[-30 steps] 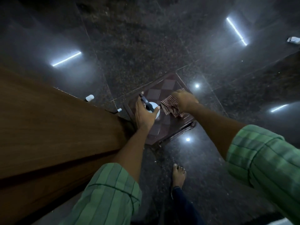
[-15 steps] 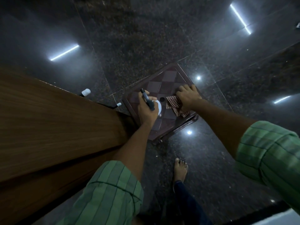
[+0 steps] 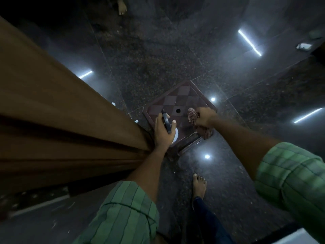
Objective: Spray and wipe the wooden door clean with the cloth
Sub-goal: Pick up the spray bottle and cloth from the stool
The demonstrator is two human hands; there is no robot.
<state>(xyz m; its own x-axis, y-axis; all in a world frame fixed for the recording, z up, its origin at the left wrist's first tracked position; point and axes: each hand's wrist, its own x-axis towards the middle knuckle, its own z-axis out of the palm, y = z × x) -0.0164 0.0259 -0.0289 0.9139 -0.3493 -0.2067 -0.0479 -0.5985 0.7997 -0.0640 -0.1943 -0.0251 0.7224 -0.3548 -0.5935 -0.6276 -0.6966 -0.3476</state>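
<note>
dark polished floor [image 3: 158,55] reflected strip lights | left hand [image 3: 163,132] gripped dark-headed spray bottle [image 3: 167,123] above checkered stool [image 3: 182,97] | right hand [image 3: 204,117] clutched checked cloth [image 3: 192,115], hanging over stool edge | wooden door [image 3: 52,103] stood just left of left hand | bare foot [image 3: 199,185] on floor

Checked red cloth [image 3: 193,115] (brown door [image 3: 52,103])

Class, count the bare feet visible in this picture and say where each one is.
2: one bare foot on the dark floor near bottom centre, below the stool; another foot at the top edge. Others may be hidden.
</note>
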